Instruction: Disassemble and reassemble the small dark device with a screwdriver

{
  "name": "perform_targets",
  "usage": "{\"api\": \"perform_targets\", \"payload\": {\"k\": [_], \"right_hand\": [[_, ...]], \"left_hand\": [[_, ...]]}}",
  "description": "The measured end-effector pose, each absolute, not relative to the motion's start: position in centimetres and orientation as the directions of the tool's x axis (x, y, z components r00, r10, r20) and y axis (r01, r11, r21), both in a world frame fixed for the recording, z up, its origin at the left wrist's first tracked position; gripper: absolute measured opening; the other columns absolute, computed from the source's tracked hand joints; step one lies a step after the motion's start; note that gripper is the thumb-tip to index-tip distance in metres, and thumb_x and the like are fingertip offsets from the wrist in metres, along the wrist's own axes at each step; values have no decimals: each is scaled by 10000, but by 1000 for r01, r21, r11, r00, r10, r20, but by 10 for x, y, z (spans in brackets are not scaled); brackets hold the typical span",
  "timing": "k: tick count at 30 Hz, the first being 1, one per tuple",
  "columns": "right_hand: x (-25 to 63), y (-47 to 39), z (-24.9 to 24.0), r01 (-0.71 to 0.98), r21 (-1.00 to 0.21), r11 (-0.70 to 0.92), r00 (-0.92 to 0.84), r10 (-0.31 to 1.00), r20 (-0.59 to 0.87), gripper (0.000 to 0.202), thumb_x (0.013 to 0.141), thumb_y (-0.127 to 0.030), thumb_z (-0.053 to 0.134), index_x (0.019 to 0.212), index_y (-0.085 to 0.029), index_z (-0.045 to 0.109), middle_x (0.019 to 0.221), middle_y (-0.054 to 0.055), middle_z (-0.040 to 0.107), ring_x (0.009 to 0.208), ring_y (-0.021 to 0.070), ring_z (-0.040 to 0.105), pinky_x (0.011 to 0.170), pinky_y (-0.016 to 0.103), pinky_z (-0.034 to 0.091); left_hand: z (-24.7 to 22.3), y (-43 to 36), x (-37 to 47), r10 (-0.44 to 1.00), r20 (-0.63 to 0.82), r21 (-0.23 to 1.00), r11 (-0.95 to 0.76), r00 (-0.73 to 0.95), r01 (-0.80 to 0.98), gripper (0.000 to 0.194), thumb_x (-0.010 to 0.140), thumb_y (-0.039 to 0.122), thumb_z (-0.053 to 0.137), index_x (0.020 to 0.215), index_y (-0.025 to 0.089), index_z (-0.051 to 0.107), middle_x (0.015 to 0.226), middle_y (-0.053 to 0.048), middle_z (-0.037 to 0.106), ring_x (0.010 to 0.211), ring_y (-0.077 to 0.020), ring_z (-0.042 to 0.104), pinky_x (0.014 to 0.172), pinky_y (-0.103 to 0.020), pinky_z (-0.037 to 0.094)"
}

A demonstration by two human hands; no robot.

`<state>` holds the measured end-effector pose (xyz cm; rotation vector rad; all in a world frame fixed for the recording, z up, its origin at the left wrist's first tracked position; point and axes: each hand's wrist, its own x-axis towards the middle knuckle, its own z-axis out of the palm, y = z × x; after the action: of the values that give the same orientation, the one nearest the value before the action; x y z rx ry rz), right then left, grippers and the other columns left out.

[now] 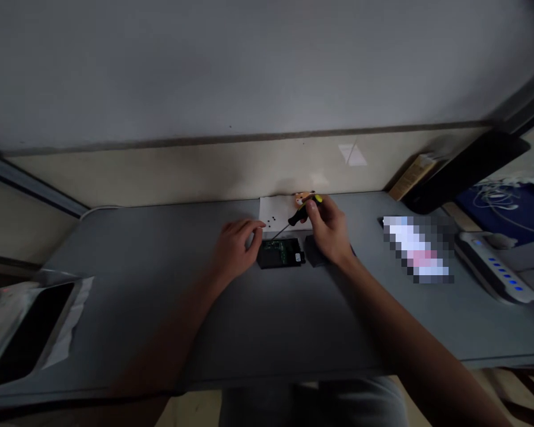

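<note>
In the head view, my right hand (330, 228) grips a screwdriver (299, 214) with a black and yellow handle. Its thin shaft slants down to the left, and the tip meets the upper part of an opened black electronic device (282, 261) showing a green circuit board (283, 250). At the device's left edge, my left hand (238, 244) has its thumb and curled fingers against the casing. A dark flat piece (315, 254), partly hidden by my right hand, lies just right of the device. Behind them, several tiny dark screws (271, 222) rest on white paper (285, 207).
A small orange figure (299, 198) stands at the wall. To the right are a lit, pixelated screen (416, 249), a power strip with blue lights (498, 267), a box (412, 177) and a leaning black panel (467, 169). A dark-screened device (31, 332) lies left.
</note>
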<state>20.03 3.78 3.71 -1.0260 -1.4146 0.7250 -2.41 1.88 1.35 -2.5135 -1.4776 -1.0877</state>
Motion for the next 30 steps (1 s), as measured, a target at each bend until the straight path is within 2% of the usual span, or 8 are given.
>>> {"api": "perform_targets", "payload": {"k": [6, 11, 19, 25, 30], "right_hand": [[199, 37, 32, 186, -890, 415, 50, 901, 431, 434, 945, -670, 585, 1025, -250, 661, 846, 20, 687, 681, 157, 631, 654, 328, 513], [199, 37, 32, 198, -893, 405, 58, 904, 423, 421, 946, -660, 589, 958, -244, 656, 806, 14, 674, 677, 156, 632, 651, 324, 508], [199, 37, 32, 238, -885, 399, 64, 903, 425, 425, 954, -652, 584, 946, -233, 654, 711, 5, 648, 669, 164, 639, 611, 308, 485], [199, 37, 32, 250, -877, 410, 57, 898, 436, 400, 962, -626, 584, 960, -233, 659, 763, 11, 670, 686, 160, 644, 637, 306, 503], [199, 36, 33, 293, -867, 404, 54, 898, 437, 341, 967, -566, 598, 941, -235, 674, 796, 31, 678, 671, 159, 600, 597, 306, 463]], "left_hand": [[10, 22, -26, 798, 504, 389, -551, 330, 739, 255, 1035, 261, 465, 1031, 228, 718, 918, -41, 789, 781, -194, 721, 803, -334, 570], [10, 22, -24, 772, 475, 386, -614, 422, 688, 282, 1031, 242, 454, 919, 221, 712, 839, -46, 736, 788, -202, 704, 762, -329, 563], [10, 21, -25, 742, 454, 348, -657, 493, 668, 371, 1082, 305, 409, 940, 201, 736, 849, -56, 696, 793, -189, 676, 744, -312, 542], [8, 23, -24, 741, 467, 329, -652, 482, 683, 405, 1096, 308, 397, 875, 196, 717, 783, -43, 667, 771, -180, 658, 732, -299, 526], [5, 24, -24, 734, 476, 345, -663, 485, 664, 356, 1089, 302, 434, 910, 194, 722, 800, -39, 668, 766, -177, 653, 719, -292, 515]]}}
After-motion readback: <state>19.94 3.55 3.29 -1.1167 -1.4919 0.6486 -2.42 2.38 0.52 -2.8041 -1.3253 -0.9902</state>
